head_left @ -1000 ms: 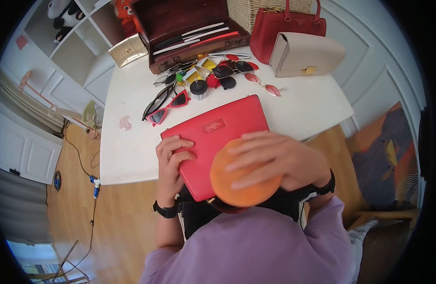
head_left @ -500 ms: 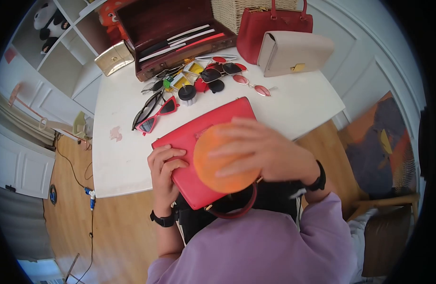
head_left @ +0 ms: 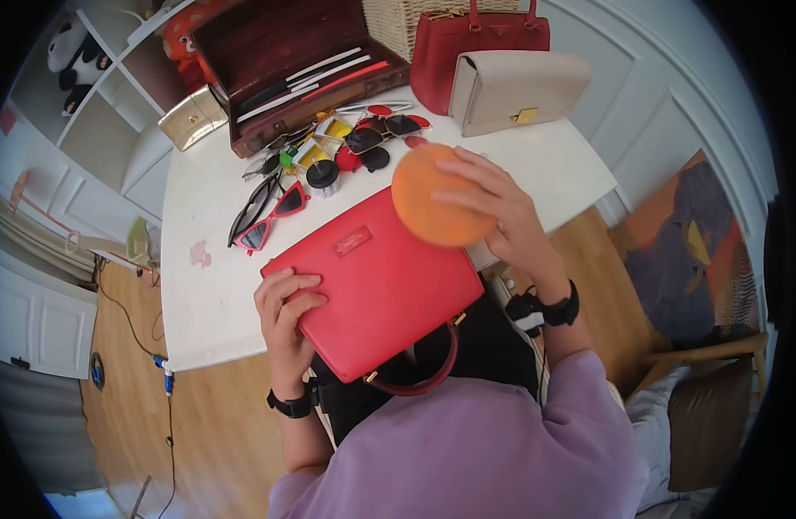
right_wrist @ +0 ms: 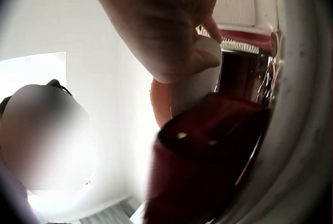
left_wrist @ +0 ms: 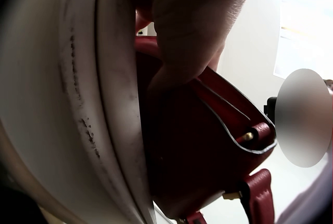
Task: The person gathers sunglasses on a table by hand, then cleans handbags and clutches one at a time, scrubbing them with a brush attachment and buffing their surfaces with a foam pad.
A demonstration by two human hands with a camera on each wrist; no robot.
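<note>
In the head view my left hand (head_left: pixel 287 316) grips the left side of a red handbag (head_left: pixel 376 294), fingers over its flat face. The bag lies tilted across the table's front edge, its handle (head_left: pixel 424 376) toward my body. In the left wrist view its open-looking top edge and a strap end (left_wrist: pixel 260 193) show beside the hand. My right hand (head_left: pixel 501 203) holds a round orange pad (head_left: pixel 432 203) at the bag's far right corner, fingers spread over it. In the right wrist view the thumb presses the pad's pale side (right_wrist: pixel 195 86).
Several sunglasses (head_left: pixel 272 216) and a small black-lidded jar (head_left: pixel 322 177) lie beyond the bag on the white table (head_left: pixel 216 303). Behind them stand an open brown case (head_left: pixel 320 104), a gold purse (head_left: pixel 193 117), a beige bag (head_left: pixel 519 91) and a dark red handbag (head_left: pixel 480 52).
My right hand with the orange pad has swept from the bag's lower right, across its middle, up to its far right corner. My left hand keeps its hold on the bag.
</note>
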